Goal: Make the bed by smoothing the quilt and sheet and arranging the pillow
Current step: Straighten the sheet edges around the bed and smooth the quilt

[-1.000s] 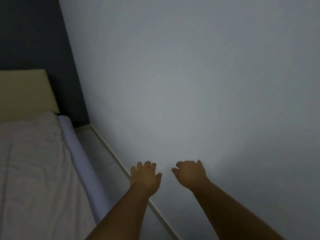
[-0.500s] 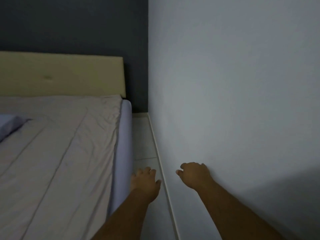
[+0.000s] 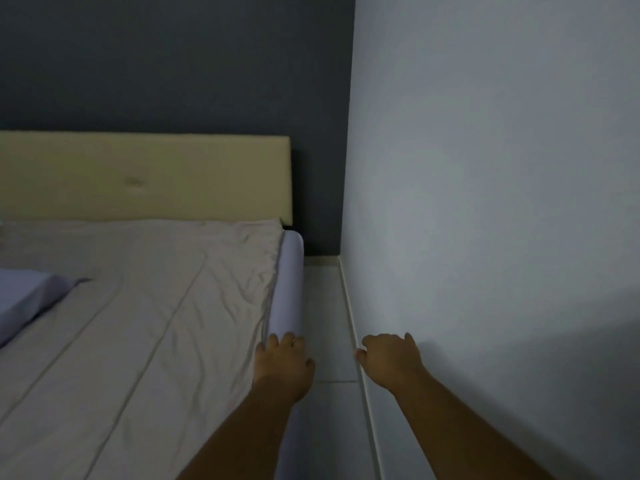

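Observation:
A beige quilt (image 3: 145, 306) lies spread over the bed, creased near its right edge. Below that edge shows the pale lavender sheet (image 3: 289, 289) on the mattress side. A lavender pillow (image 3: 24, 299) lies at the far left, cut off by the frame. My left hand (image 3: 282, 365) hovers over the quilt's right edge, fingers loosely curled, holding nothing. My right hand (image 3: 389, 358) hangs over the floor beside the wall, also loosely curled and holding nothing.
A cream padded headboard (image 3: 145, 178) stands against a dark wall (image 3: 173, 64). A narrow strip of pale tiled floor (image 3: 325, 323) runs between the bed and the white wall (image 3: 485, 202) on the right, with a skirting board (image 3: 349, 313) along it.
The view has swung left from the white wall onto the bed. My left hand now sits over the bed's right edge instead of the floor; both hands keep the same loose pose.

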